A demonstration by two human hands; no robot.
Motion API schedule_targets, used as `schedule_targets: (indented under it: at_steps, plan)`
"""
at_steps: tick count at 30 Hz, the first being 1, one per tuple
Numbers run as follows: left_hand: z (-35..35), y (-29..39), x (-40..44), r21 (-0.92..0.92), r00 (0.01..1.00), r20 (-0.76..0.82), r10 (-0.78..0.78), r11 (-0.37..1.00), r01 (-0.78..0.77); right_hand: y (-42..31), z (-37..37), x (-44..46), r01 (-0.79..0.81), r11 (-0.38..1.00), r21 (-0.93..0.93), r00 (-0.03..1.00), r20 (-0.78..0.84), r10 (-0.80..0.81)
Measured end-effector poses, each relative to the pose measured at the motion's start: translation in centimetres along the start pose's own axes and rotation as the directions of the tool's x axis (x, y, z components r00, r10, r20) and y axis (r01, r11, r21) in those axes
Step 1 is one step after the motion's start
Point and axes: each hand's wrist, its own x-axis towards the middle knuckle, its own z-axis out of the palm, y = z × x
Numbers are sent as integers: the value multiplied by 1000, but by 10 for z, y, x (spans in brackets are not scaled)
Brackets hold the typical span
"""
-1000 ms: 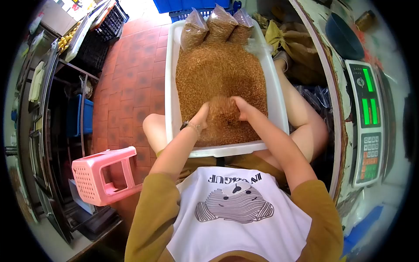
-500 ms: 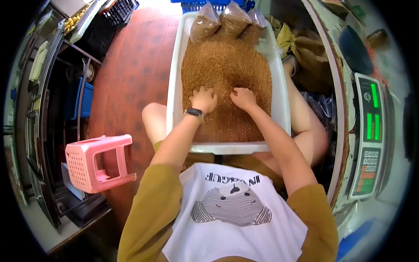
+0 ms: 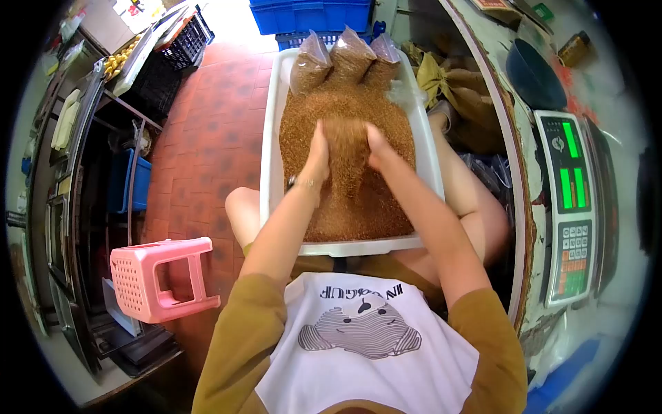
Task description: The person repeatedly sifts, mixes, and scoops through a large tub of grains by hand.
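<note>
Loose brown grain (image 3: pixel 393 203), possibly roasted seeds or cereal, fills a white plastic tub (image 3: pixel 435 172) in front of me. My left hand (image 3: pixel 318 156), with a dark band at the wrist, and my right hand (image 3: pixel 377 147) face each other over the middle of it. Between them they cup a heap of the grain, and some streams down blurred towards me. Both sets of fingers are curved inward and partly covered. Three clear bags of grain (image 3: pixel 351 58) stand at the tub's far end.
A pink plastic stool (image 3: pixel 125 284) lies on its side on the red tiled floor (image 3: pixel 207 131) at left. On the right-hand counter are a digital scale (image 3: pixel 576 265) and a dark bowl (image 3: pixel 533 74). Blue crates (image 3: pixel 310 16) stand beyond the tub; a brown sack (image 3: pixel 469 93) sits right of it.
Both hands were lying on the grain, apart. Now they are raised, turned to face each other, with grain lifted between them and falling. My view has tilted slightly, showing more of the far end.
</note>
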Motion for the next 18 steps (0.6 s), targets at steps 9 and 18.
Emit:
schedule_targets:
  at_steps: [9, 18]
  plan:
    - [-50, -61, 44, 995, 868, -92, 487, 81, 59, 27, -47, -21, 140, -324, -936, 859, 277, -430]
    - [-64, -78, -3, -129, 886, 54, -460, 877, 463, 92, -65, -19, -356, 906, -229, 934, -65, 351]
